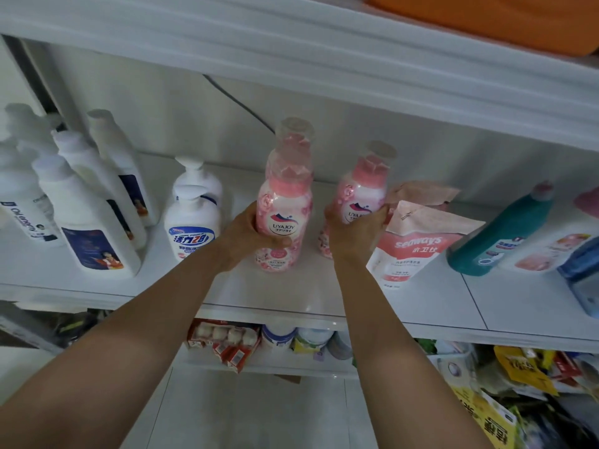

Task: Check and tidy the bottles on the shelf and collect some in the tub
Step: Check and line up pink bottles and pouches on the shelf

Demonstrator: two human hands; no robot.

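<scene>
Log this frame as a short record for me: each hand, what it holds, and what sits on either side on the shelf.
left hand: grips left pink bottle, upright
right hand: grips right pink bottle, upright
to the left: white pump bottle, then tall white bottles
to the right: pink pouch, then teal bottle
surface: white shelf

Small shop, white shelves (421,306) stocked with duplicate cleaning bottles (94,234), packaged goods (505,400) below
</scene>
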